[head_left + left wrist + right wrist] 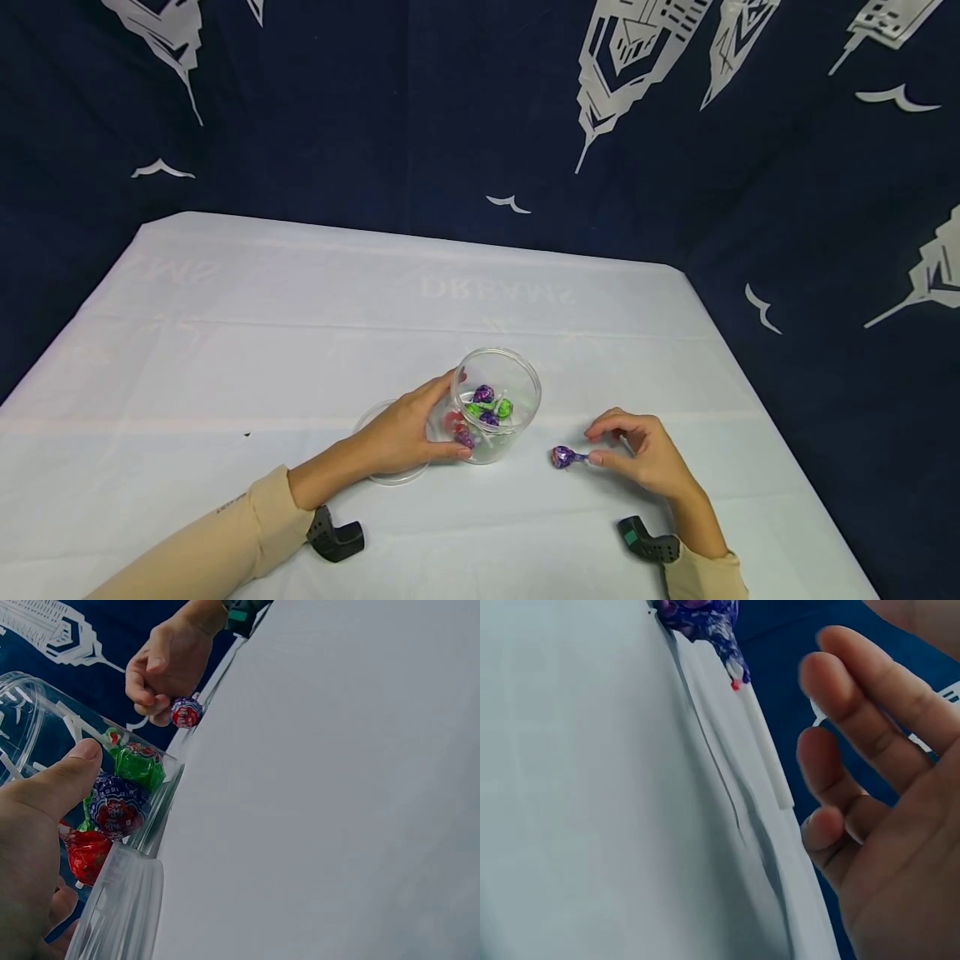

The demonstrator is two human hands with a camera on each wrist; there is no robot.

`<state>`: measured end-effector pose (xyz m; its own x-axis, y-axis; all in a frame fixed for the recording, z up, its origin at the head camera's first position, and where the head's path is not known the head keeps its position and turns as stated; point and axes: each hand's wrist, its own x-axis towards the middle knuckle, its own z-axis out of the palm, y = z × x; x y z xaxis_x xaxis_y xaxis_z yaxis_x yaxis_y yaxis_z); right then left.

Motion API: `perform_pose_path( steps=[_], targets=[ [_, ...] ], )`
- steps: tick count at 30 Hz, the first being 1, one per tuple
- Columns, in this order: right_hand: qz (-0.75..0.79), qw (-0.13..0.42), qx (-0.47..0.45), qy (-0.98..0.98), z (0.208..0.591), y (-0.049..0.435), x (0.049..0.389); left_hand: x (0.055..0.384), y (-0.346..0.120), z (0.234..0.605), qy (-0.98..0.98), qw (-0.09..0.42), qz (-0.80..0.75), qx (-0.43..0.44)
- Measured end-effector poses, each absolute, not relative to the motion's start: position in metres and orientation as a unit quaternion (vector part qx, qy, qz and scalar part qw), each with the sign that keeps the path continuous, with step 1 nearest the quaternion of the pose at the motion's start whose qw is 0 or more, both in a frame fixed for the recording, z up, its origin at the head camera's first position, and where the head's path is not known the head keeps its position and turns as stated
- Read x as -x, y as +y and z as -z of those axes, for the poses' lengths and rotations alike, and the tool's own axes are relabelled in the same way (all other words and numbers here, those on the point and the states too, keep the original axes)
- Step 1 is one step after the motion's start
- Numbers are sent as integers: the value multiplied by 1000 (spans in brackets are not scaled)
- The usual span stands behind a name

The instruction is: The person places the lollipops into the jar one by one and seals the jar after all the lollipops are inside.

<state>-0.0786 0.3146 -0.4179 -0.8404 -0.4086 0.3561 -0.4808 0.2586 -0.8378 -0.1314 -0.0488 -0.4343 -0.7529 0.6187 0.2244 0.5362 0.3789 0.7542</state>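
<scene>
A clear plastic jar (491, 452) stands near the middle of the table, several wrapped lollipops (489, 417) inside it in purple, green and red. My left hand (408, 429) grips the jar from its left side, thumb in front, fingers partly hidden behind. To the right on the cloth lies one purple-wrapped lollipop (562, 457). Beside its white stick (769, 750), my right hand (637, 450) has loosely bent fingers and a gap between thumb and fingers. The right wrist view shows that palm holding nothing.
A clear round lid (397, 478) lies flat left of the jar, partly under the left hand and wrist. White cloth (225, 350) covers the table. Beyond its far edge hangs a dark blue curtain (337, 125) with white prints.
</scene>
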Motion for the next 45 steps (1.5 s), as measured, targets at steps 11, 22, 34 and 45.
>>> perform_pose_path(
  steps=[11,22,34,45],
  targets=[
    [-529,-29,-282,-800,424,325,79,131,-49,434,831,52,-433,-344],
    [-472,-39,-224,-852,425,328,80,130,-49,432,833,50,-432,-343],
    [-462,-33,-239,-853,425,328,79,131,-49,433,828,46,-436,-349],
    [-466,-21,-226,-855,426,327,78,131,-49,434,829,48,-436,-346]
  ],
)
